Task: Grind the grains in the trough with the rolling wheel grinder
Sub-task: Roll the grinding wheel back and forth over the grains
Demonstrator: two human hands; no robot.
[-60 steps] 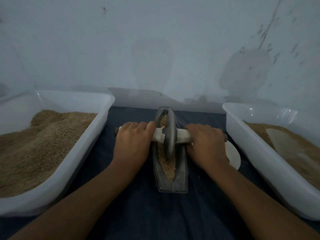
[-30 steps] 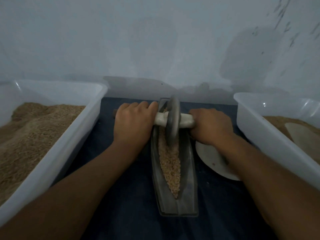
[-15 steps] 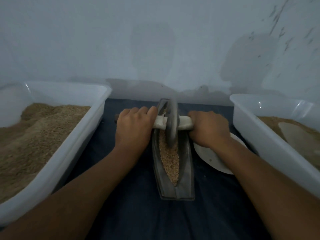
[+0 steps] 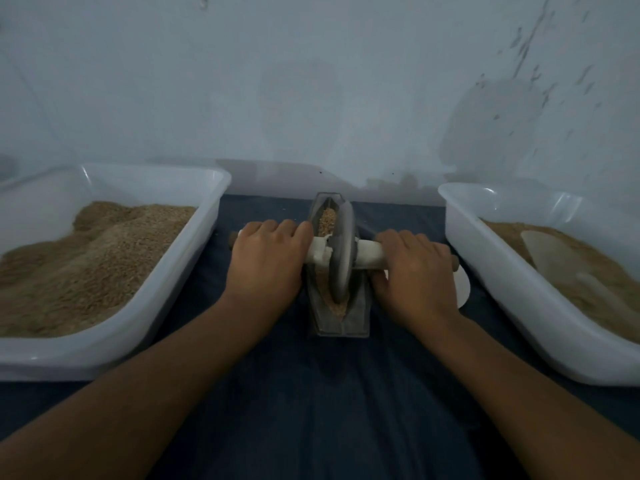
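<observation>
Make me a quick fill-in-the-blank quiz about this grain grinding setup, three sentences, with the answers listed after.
1. The wheel stands in the ____, which holds grains.
2. Left hand and right hand each grip one end of the wheel's ____.
3. A white tub of grain sits on each ____ of the trough.

Missing words: trough; handle; side

Small grain-processing workspace, stained bare wall [image 4: 311, 81], white tubs of grain [image 4: 104, 258], dark cloth [image 4: 311, 393] underneath
</observation>
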